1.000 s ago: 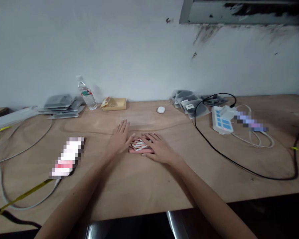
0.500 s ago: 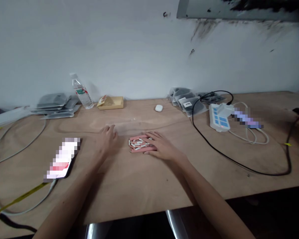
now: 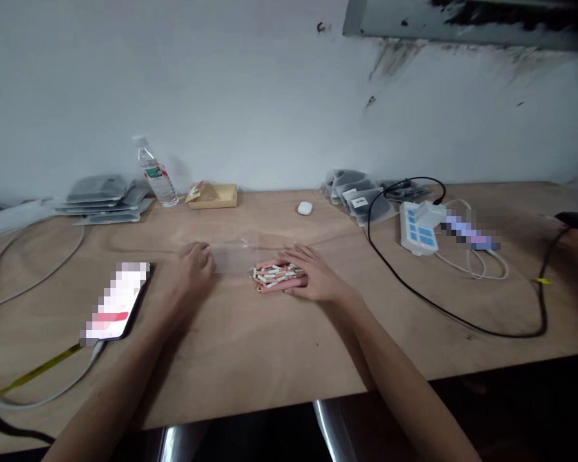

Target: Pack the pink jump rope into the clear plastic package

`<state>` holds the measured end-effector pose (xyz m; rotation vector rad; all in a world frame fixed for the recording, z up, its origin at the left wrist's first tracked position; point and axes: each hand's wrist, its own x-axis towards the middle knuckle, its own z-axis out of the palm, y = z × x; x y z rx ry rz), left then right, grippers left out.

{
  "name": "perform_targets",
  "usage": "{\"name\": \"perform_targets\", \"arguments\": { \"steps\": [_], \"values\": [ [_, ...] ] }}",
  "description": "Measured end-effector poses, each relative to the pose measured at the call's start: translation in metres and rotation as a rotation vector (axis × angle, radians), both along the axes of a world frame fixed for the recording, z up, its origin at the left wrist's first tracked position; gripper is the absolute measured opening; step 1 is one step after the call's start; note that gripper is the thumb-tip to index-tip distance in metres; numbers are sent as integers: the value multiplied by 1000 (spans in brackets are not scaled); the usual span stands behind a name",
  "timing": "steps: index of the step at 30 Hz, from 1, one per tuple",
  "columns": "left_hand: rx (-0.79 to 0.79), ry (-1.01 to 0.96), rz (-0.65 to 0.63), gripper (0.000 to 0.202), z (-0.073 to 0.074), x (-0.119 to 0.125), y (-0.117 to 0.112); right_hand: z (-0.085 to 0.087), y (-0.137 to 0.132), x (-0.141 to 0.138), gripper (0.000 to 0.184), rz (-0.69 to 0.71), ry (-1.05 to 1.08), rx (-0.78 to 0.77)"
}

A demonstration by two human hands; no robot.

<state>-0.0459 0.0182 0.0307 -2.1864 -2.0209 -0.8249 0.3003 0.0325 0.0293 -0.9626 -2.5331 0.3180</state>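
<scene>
A small heap of pink and white pieces [image 3: 275, 276] lies on the wooden table [image 3: 279, 346] in front of me. My right hand [image 3: 315, 276] rests against the heap's right side, fingers stretched out and flat, holding nothing. My left hand [image 3: 193, 266] sits a short way left of the heap with its fingers curled. They pinch the left edge of a clear plastic bag [image 3: 231, 258], which lies flat between that hand and the heap.
A phone [image 3: 115, 300] lies at the left on a grey cable. Along the wall stand a water bottle [image 3: 154, 173], a shallow wooden tray [image 3: 214, 196], grey pouches [image 3: 101, 196], a white earbud case [image 3: 305, 208] and more pouches [image 3: 356, 192]. A power strip [image 3: 417, 230] and black cable [image 3: 462, 314] lie right.
My left hand has left the heap, moved left and curled onto the clear bag's edge. My right hand stays on the heap.
</scene>
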Motion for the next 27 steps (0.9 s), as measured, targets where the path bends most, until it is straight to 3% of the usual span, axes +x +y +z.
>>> {"name": "perform_targets", "arguments": {
  "steps": [4, 12, 16, 21, 24, 27],
  "values": [
    [-14, 156, -139, 46, -11, -4, 5, -10, 4, 2, 96, -90, -65, -1],
    [-33, 228, -340, 51, -14, 3, -6, -14, 7, 4, 96, -33, -26, -38],
    [-61, 264, -375, 56, -14, 9, -11, -17, 9, 4, 95, -66, -5, -47],
    [-50, 307, -420, 80, -20, 13, -15, -26, 11, -1, 97, -201, -3, -36],
    [-19, 325, -384, 84, -25, 21, -19, -32, 9, -7, 99, -231, 25, -30],
    [2, 342, -323, 83, -28, 32, -24, -37, 8, -11, 84, -216, 79, -50]
  ]
}}
